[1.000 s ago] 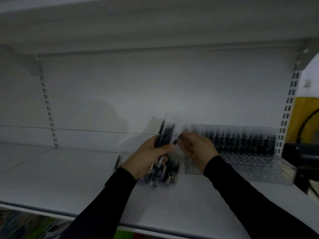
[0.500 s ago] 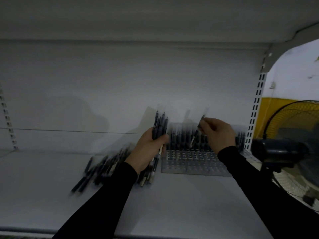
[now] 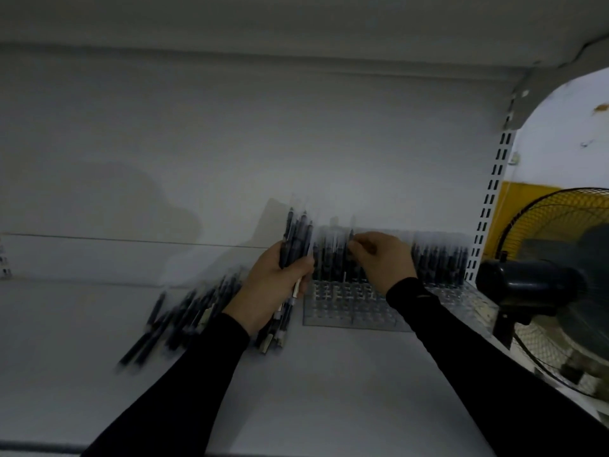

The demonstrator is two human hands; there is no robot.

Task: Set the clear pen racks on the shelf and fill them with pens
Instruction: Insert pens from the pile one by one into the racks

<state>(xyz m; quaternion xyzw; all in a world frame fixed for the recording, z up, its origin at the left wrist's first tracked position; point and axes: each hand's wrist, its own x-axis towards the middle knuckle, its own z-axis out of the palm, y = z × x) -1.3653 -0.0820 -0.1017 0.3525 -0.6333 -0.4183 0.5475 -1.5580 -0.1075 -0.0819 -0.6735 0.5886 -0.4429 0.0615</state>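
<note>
Our right hand (image 3: 382,258) has lowered its pinched pen (image 3: 351,239) from above the clear rack (image 3: 356,308) on the shelf (image 3: 329,374) into the rear rows; our left hand (image 3: 273,285) still grips the bundle (image 3: 296,245). Another slot is nearly filled.

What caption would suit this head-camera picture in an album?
Left hand grips a bundle of pens while right hand pinches one pen over the clear rack on the shelf.

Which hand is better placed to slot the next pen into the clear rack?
The right hand. It already pinches a single pen directly above the clear pen rack, near its filled back rows. The left hand has its grip full with a bundle of pens, beside the rack.
</note>
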